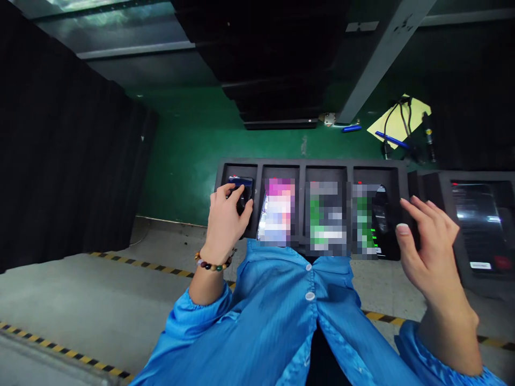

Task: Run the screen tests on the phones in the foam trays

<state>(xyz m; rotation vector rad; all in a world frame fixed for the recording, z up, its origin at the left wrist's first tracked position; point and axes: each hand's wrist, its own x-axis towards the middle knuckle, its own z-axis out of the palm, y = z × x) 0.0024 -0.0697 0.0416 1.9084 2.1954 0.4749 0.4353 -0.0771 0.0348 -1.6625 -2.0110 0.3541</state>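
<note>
A black tray (301, 162) with four compartments lies at the front edge of the green bench, with a phone in each. My left hand (227, 214) rests over the dark phone (246, 184) in the leftmost compartment, fingers spread and touching it. Beside it is a phone with a lit pink screen (278, 209). Two phones with partly green screens, one in the third compartment (326, 214) and one in the rightmost (364, 214), follow to the right. My right hand (428, 236) hovers off the tray's right end, fingers apart, holding nothing.
A second black tray (442, 203) at the right holds a dark device (478, 214). Behind are a yellow paper (396, 120) with black cables, a blue pen (386, 138), a black marker (428, 136) and a blue cap-like piece (352, 128). Black curtains hang left and behind; a metal post slants down.
</note>
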